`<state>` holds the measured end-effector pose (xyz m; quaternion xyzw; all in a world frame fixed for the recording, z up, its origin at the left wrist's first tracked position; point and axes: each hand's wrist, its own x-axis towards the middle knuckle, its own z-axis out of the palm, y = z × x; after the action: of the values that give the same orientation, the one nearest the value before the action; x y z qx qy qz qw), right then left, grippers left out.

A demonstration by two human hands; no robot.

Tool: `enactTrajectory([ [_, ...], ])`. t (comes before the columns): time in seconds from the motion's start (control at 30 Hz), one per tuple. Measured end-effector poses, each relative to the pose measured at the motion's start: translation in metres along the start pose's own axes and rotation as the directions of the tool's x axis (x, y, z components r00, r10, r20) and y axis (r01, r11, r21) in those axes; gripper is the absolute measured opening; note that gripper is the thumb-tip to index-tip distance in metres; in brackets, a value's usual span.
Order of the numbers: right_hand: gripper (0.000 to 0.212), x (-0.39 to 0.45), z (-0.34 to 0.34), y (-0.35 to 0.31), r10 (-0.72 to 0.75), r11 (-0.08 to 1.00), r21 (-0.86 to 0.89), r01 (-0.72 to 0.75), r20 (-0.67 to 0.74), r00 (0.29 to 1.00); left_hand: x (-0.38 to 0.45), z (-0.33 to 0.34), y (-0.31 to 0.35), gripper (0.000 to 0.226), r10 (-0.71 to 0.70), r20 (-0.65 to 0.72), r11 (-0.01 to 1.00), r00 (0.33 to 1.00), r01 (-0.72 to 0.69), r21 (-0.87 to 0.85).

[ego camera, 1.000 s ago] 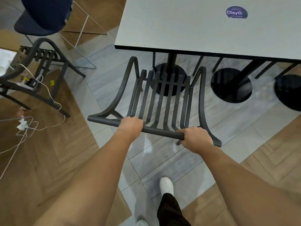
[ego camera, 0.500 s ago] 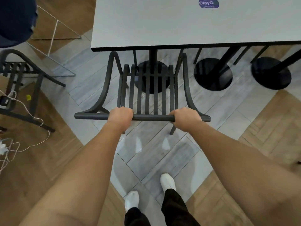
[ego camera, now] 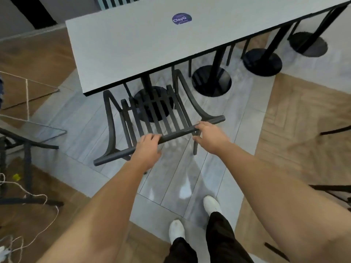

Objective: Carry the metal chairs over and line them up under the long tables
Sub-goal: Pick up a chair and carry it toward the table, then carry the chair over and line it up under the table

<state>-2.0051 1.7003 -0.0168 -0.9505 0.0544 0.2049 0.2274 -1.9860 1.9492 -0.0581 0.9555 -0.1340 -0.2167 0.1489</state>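
Both hands rest loosely on my slatted black metal chair (ego camera: 152, 118)'s round top rail, left hand (ego camera: 148, 147) and right hand (ego camera: 209, 137) uncurled, its seat under the smooth grey surface (ego camera: 142, 40) at twelve o'clock.

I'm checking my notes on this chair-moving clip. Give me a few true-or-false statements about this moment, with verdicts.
1. Both hands are on the chair top rail. True: the left hand and the right hand each rest on it.
2. The chair seat is partly under the table. True.
3. A red sticker sits on the table. False: the sticker is purple-blue.
4. The person wears black shoes. False: the shoes are white.
5. The table stands on round black bases. True.
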Motion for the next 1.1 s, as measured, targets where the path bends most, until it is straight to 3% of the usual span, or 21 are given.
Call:
enactTrajectory([
  [0.13, 0.035, -0.035, -0.004, 0.007, 0.101, 0.995, -0.001, -0.101, 0.044, 0.994, -0.014, -0.01, 0.037, 0.052, 0.198, -0.1, 0.98, 0.975, -0.196, 0.031],
  [0.27, 0.036, -0.074, -0.004, 0.032, 0.206, 0.977, 0.019, -0.211, 0.13, 0.97, -0.026, -0.015, 0.078, 0.036, 0.327, -0.032, 0.944, 0.945, -0.324, 0.061],
  [0.43, 0.041, -0.124, -0.004, 0.081, 0.323, 0.937, 0.093, -0.337, 0.134, 0.937, -0.033, -0.012, 0.13, 0.032, 0.464, 0.062, 0.876, 0.883, -0.468, 0.118],
  [0.67, 0.042, -0.194, 0.003, 0.168, 0.46, 0.847, 0.221, -0.484, 0.153, 0.875, -0.023, 0.017, 0.218, 0.039, 0.505, 0.267, 0.814, 0.82, -0.556, 0.17],
  [0.93, 0.046, -0.272, 0.008, 0.26, 0.601, 0.74, 0.296, -0.604, 0.113, 0.791, -0.028, 0.075, 0.339, 0.044, 0.571, 0.445, 0.691, 0.69, -0.696, 0.192],
  [1.1, 0.04, -0.32, 0.004, 0.315, 0.705, 0.63, 0.37, -0.683, 0.096, 0.703, -0.034, 0.111, 0.418, 0.044, 0.616, 0.505, 0.613, 0.604, -0.771, 0.174],
])
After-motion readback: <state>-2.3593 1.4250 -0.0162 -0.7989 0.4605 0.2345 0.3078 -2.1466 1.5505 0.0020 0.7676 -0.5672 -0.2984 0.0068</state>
